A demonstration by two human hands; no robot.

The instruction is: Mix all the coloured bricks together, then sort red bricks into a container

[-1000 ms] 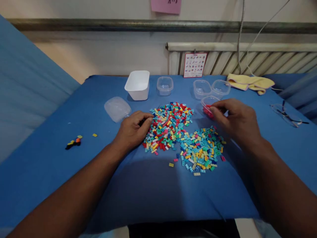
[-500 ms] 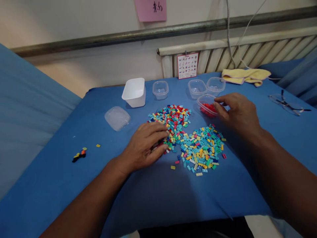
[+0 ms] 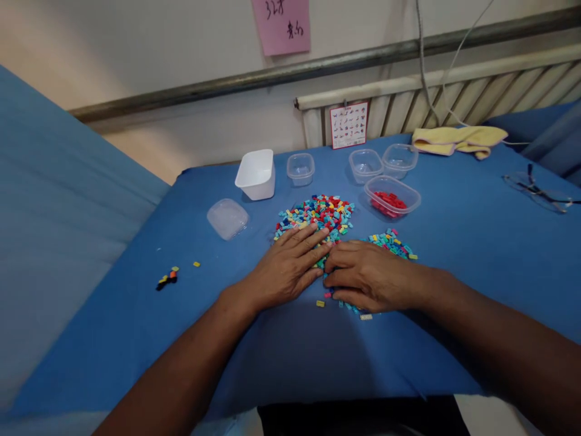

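Observation:
Small toy bricks of many colours lie in two adjoining piles, the far-left pile (image 3: 320,212) and the near-right pile (image 3: 393,243). My left hand (image 3: 290,263) rests palm down on the near part of the far-left pile, fingers stretched out. My right hand (image 3: 370,275) is over the near-right pile and covers much of it. Its fingers are bent and slightly apart, tips down among the bricks beside my left fingertips. Whatever is under either palm is hidden. Red bricks (image 3: 388,203) sit in a clear plastic tub (image 3: 413,198) behind my right hand.
Farther back stand a white tub (image 3: 256,175) and clear tubs (image 3: 301,169), (image 3: 365,166), (image 3: 399,160). A clear lid (image 3: 227,219) lies left, with a few loose pieces (image 3: 167,278) nearer. A yellow cloth (image 3: 458,142) and glasses (image 3: 538,191) lie right.
My right hand has left the tub of red bricks and come down leftward onto the near-right pile. My left hand has flattened over its pile. The view has shifted slightly.

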